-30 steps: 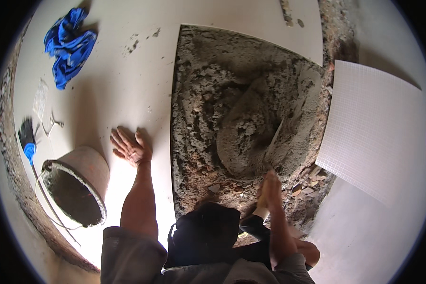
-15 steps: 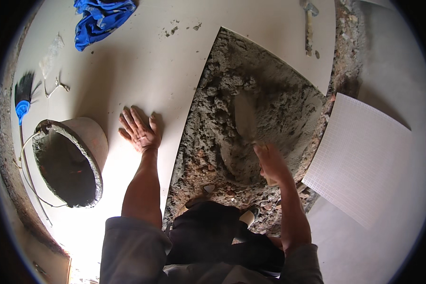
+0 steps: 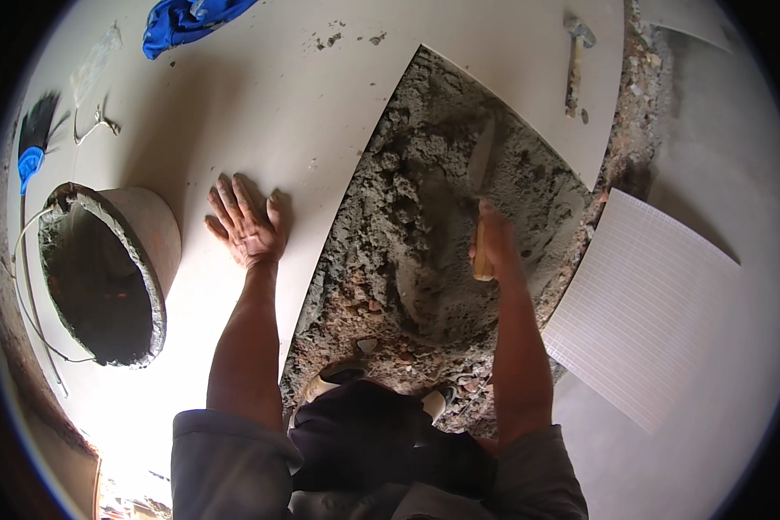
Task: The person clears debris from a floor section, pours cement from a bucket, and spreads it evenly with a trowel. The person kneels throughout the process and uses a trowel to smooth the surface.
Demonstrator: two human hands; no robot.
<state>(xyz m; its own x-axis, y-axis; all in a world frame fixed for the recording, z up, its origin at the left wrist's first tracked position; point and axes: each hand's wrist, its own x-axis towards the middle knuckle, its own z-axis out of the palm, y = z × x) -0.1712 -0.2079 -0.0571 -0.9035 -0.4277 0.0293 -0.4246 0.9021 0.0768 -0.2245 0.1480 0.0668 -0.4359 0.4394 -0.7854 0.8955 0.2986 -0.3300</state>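
Mortar (image 3: 381,186) covers much of the gap in the pale floor (image 3: 320,113): it looks flatter toward the right, lumpy on the left, while rubble (image 3: 355,299) shows bare on the near side, so the spreading seems only partly done. A gridded tile (image 3: 641,303) lies right of the gap, outside it. The right hand (image 3: 501,243) has its fingers wrapped round the handle of a trowel (image 3: 482,160), whose blade is over the mortar. The left hand (image 3: 249,232) presses flat on the floor, fingers spread, holding nothing. Since half a second ago, the trowel has moved toward the gap's far edge; the left hand stays planted.
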